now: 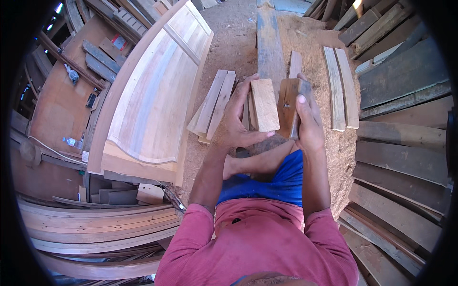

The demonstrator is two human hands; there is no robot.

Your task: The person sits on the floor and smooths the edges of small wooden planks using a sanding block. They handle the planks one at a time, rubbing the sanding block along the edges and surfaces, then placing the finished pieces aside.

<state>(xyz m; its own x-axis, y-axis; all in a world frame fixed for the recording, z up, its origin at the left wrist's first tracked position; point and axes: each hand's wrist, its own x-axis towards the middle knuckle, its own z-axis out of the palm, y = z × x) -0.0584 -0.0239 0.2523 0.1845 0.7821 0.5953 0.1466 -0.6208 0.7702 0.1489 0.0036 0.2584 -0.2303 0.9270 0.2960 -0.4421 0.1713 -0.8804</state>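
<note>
In my left hand (233, 125) is a pale wooden block (265, 106), gripped with the thumb along its near edge and the fingers at its far left side. Its light, broad face is turned up toward me. My right hand (311, 120) is closed around a darker brown wooden block (288, 106), which has a small mark or notch in its face and worn, dark edges. The two blocks are held up side by side over the long plank bench (270, 47), with a narrow gap between them. Most fingers of my right hand are hidden behind the brown block.
A large panelled wooden door (157, 90) leans at the left. Short boards (217, 102) lie left of the bench, and two long strips (341, 88) at its right on sawdust-covered ground. Stacked planks (400, 155) line the right; curved boards (100, 224) are piled at lower left.
</note>
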